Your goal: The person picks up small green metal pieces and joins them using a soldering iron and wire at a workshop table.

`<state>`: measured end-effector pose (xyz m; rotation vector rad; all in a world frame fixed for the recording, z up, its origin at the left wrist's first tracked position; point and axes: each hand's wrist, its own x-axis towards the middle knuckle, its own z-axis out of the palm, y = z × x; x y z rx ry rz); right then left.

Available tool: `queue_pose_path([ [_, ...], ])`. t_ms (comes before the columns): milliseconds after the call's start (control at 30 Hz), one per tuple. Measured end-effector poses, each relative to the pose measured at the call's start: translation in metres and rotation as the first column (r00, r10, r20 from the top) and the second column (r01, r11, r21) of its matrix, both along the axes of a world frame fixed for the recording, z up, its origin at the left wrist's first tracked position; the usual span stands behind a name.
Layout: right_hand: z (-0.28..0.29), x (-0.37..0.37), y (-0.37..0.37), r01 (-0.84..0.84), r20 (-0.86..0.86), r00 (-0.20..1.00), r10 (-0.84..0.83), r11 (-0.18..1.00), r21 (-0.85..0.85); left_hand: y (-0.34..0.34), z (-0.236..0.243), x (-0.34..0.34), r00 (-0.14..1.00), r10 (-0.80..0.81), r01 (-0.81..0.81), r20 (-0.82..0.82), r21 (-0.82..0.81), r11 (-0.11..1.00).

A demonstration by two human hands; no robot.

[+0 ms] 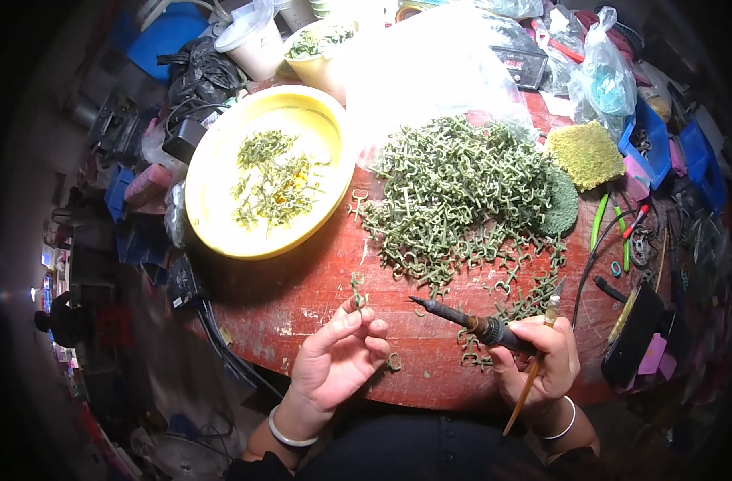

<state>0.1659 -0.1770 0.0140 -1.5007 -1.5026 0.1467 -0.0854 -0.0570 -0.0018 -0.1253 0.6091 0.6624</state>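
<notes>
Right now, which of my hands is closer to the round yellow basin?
Left. Your left hand, pinching a small green piece, is below and right of the yellow basin in view; your right hand, holding a soldering iron, is much farther right.

Red digits (513,63) glow on a black box (531,70) (too small to read surely)

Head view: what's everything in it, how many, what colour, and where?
Table: one, red, centre
Basin: one, yellow, table's left
Small bent pieces: uncounted, green, centre and basin
Sponge: one, yellow, right of pieces
Round pad: one, green, beside sponge
Soldering iron: one, black, lower right
Brush: one, brown, lower right
Trays: several, blue, both sides
Bags: several, clear, upper right
Clutter: uncounted, mixed, edges
Left grip: one, lower centre, pinching piece
Right grip: one, lower right, holding iron and brush
</notes>
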Motion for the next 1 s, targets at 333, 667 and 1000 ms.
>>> queue_pose_path([
  [333, -0.004, -0.001, 0.009, -0.033, 0.053, 0.998, 0.031, 0.999, 0.030, -0.013, -0.002, 0.003, 0.977, 0.001, 0.067, -0.211, 0.315, 0.947],
  [667, -0.009, -0.005, 0.014, -0.049, 0.097, 0.994, 0.050, 0.999, -0.012, -0.014, 0.000, 0.010, 0.926, 0.045, 0.086, -0.374, 0.325, 0.942],
  [1000, -0.010, -0.006, 0.014, -0.050, 0.096, 0.994, 0.052, 0.999, -0.021, -0.013, -0.001, 0.011, 0.929, 0.031, 0.104, -0.368, 0.341, 0.934],
])
